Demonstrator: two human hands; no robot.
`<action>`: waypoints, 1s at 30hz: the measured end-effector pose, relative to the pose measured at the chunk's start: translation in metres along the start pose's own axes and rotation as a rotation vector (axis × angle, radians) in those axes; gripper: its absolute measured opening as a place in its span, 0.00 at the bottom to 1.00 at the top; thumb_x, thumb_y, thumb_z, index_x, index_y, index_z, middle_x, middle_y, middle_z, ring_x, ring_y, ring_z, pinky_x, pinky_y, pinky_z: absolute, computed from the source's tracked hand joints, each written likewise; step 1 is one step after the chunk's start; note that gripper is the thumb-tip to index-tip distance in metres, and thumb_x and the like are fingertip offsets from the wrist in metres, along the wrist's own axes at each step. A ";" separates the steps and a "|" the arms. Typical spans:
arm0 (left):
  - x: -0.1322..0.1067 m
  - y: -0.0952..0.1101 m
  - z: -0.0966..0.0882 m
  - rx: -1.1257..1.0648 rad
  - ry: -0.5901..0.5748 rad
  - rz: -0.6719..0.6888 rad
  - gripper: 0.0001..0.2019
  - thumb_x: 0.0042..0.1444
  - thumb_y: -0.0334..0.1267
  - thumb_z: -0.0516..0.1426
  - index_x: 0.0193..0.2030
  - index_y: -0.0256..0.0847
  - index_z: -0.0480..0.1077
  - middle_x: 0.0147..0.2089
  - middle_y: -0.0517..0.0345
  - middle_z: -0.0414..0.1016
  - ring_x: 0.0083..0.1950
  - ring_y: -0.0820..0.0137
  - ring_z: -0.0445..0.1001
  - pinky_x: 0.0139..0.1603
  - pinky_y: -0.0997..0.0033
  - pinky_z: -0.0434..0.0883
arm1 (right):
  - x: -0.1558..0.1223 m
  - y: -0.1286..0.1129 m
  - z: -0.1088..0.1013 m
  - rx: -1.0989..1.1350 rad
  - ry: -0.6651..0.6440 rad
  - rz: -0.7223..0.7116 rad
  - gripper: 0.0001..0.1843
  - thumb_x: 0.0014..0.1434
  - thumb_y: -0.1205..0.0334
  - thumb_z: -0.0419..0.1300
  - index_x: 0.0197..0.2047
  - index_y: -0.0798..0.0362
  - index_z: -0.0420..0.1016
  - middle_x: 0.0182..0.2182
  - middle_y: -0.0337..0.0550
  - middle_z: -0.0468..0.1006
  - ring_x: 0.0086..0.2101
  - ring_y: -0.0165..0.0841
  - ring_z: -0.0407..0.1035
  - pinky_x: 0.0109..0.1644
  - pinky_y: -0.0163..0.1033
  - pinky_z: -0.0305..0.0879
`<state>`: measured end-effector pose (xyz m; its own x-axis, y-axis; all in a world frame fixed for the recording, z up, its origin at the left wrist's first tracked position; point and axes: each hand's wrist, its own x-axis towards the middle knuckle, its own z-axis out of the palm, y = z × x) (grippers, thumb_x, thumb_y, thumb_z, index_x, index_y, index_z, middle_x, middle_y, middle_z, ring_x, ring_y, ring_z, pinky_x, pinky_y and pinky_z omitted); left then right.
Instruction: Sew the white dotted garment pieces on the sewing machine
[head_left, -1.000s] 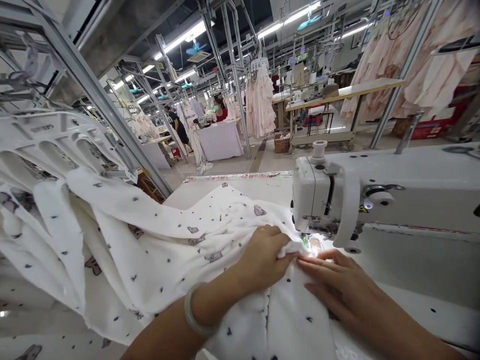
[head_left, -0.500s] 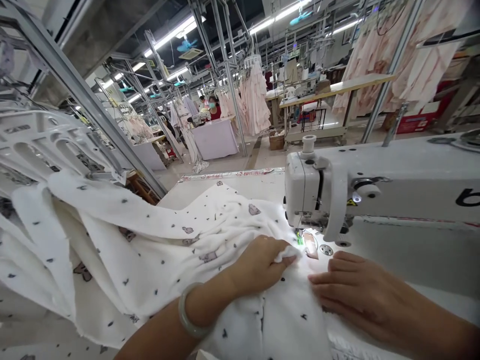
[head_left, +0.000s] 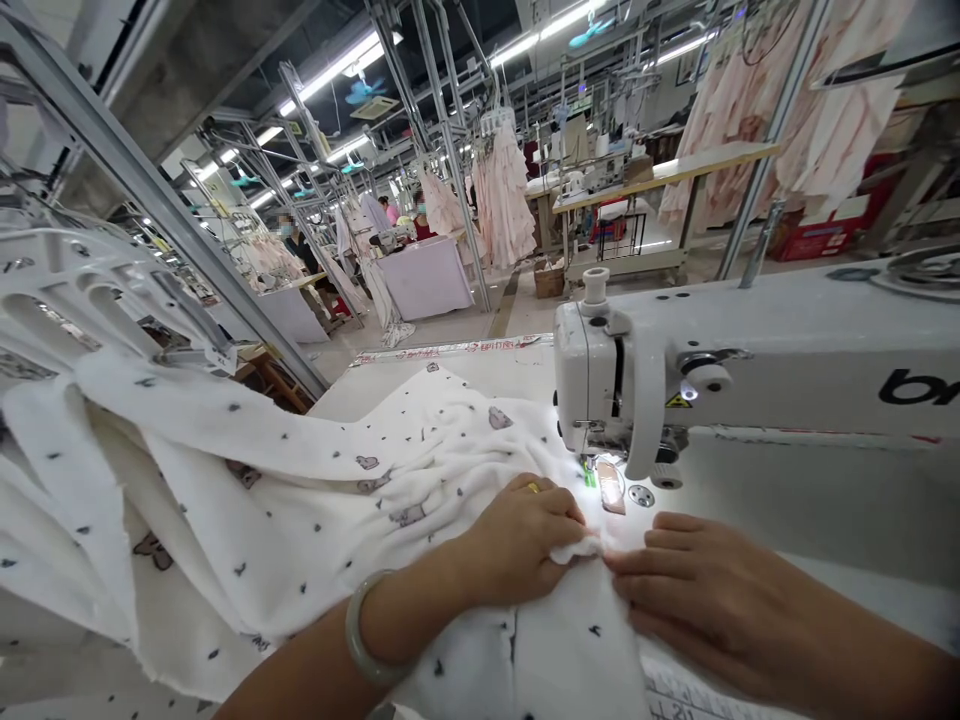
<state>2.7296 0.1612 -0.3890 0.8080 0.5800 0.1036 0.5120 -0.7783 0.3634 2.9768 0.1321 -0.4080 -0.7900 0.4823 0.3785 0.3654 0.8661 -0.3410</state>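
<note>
White fleecy fabric [head_left: 450,450] with small grey animal and dark bow prints spreads over the machine table. My left hand [head_left: 525,540], a pale bangle on its wrist, pinches a folded edge of it just in front of the needle area. Beside it, my right hand [head_left: 690,580] lies palm down, fingers stretched left over the fabric's right edge, their tips close to the pinched fold; the thumb is hidden. The white sewing machine [head_left: 600,370] stands behind both hands, its lamp lighting the needle plate [head_left: 611,487]. A green part [head_left: 589,474] sits by the presser foot.
A white plastic hanger rack [head_left: 97,270] and a slanting metal post [head_left: 165,200] stand at left, beside hanging folds of fabric. A printed ruler strip [head_left: 682,705] runs along the near table. Beyond are pink garments [head_left: 502,200], other worktables [head_left: 667,175] and people.
My left hand has drawn the pinched fold slightly toward me, away from the needle. My right fingers have come left, up to the fold. The whole view has shifted a little.
</note>
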 end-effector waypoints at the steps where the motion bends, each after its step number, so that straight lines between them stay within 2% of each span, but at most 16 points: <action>1: 0.001 -0.001 0.001 -0.025 0.006 -0.017 0.09 0.64 0.31 0.57 0.44 0.41 0.79 0.48 0.54 0.81 0.51 0.64 0.78 0.62 0.59 0.65 | 0.000 0.000 0.000 0.008 0.001 0.007 0.16 0.75 0.58 0.52 0.46 0.47 0.82 0.35 0.45 0.83 0.34 0.37 0.74 0.39 0.44 0.68; 7: 0.005 -0.003 0.003 -0.056 -0.012 -0.060 0.07 0.65 0.33 0.58 0.42 0.42 0.79 0.45 0.55 0.82 0.49 0.64 0.78 0.61 0.59 0.65 | 0.002 -0.001 -0.002 -0.028 -0.034 -0.009 0.14 0.75 0.58 0.53 0.43 0.47 0.81 0.33 0.42 0.83 0.34 0.37 0.75 0.39 0.44 0.67; 11: 0.012 -0.007 0.005 -0.007 -0.023 -0.060 0.09 0.66 0.33 0.58 0.48 0.43 0.79 0.50 0.54 0.82 0.54 0.62 0.77 0.64 0.57 0.64 | 0.001 0.004 0.001 -0.062 0.015 0.015 0.12 0.74 0.61 0.55 0.44 0.47 0.80 0.36 0.40 0.83 0.34 0.35 0.76 0.40 0.43 0.67; 15: 0.016 -0.013 0.008 0.060 0.009 -0.025 0.13 0.66 0.31 0.57 0.54 0.42 0.76 0.54 0.53 0.81 0.58 0.61 0.75 0.65 0.56 0.63 | 0.000 0.012 0.005 -0.098 0.063 0.026 0.11 0.75 0.61 0.53 0.47 0.48 0.78 0.40 0.39 0.83 0.35 0.33 0.76 0.43 0.43 0.66; 18: 0.017 -0.016 0.008 0.021 0.063 -0.006 0.10 0.66 0.32 0.55 0.50 0.40 0.75 0.51 0.52 0.81 0.56 0.62 0.75 0.65 0.57 0.64 | 0.000 0.012 0.004 -0.075 0.034 0.041 0.13 0.76 0.60 0.52 0.44 0.48 0.78 0.39 0.40 0.83 0.34 0.33 0.75 0.41 0.43 0.65; 20: 0.018 -0.016 0.007 -0.051 0.128 -0.073 0.08 0.68 0.35 0.53 0.41 0.39 0.73 0.43 0.54 0.80 0.48 0.65 0.76 0.59 0.60 0.68 | 0.001 0.010 0.003 -0.058 0.018 0.059 0.14 0.76 0.59 0.52 0.44 0.47 0.79 0.38 0.41 0.83 0.34 0.35 0.74 0.41 0.43 0.65; 23: 0.022 -0.015 0.003 -0.193 0.217 -0.268 0.19 0.70 0.45 0.51 0.27 0.42 0.60 0.29 0.60 0.68 0.34 0.70 0.67 0.42 0.67 0.67 | 0.002 0.006 0.001 -0.028 0.033 0.080 0.15 0.76 0.58 0.52 0.43 0.46 0.80 0.36 0.42 0.82 0.34 0.36 0.74 0.41 0.44 0.65; 25: 0.025 -0.013 0.001 -0.295 0.241 -0.358 0.23 0.69 0.50 0.51 0.25 0.42 0.53 0.26 0.63 0.59 0.31 0.72 0.61 0.35 0.69 0.62 | 0.003 0.004 0.000 -0.021 0.034 0.084 0.16 0.76 0.58 0.51 0.44 0.47 0.80 0.35 0.42 0.82 0.34 0.37 0.73 0.41 0.45 0.65; 27: 0.027 -0.011 0.000 -0.400 0.244 -0.409 0.25 0.68 0.54 0.52 0.25 0.42 0.51 0.26 0.64 0.55 0.30 0.73 0.58 0.33 0.70 0.59 | 0.003 0.003 -0.001 -0.027 0.008 0.090 0.16 0.77 0.58 0.50 0.42 0.48 0.79 0.36 0.43 0.82 0.34 0.37 0.72 0.40 0.46 0.64; 30: 0.030 -0.008 -0.002 -0.524 0.215 -0.438 0.23 0.66 0.54 0.55 0.26 0.41 0.56 0.28 0.63 0.59 0.32 0.72 0.61 0.33 0.71 0.61 | 0.002 0.004 0.000 -0.038 -0.044 0.104 0.17 0.76 0.60 0.49 0.41 0.50 0.77 0.37 0.43 0.81 0.35 0.37 0.71 0.41 0.47 0.64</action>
<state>2.7486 0.1854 -0.3870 0.4575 0.8892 0.0069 0.5249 -0.2764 0.8050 2.9770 0.1362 -0.4085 -0.7673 0.5646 0.3041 0.4645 0.8163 -0.3435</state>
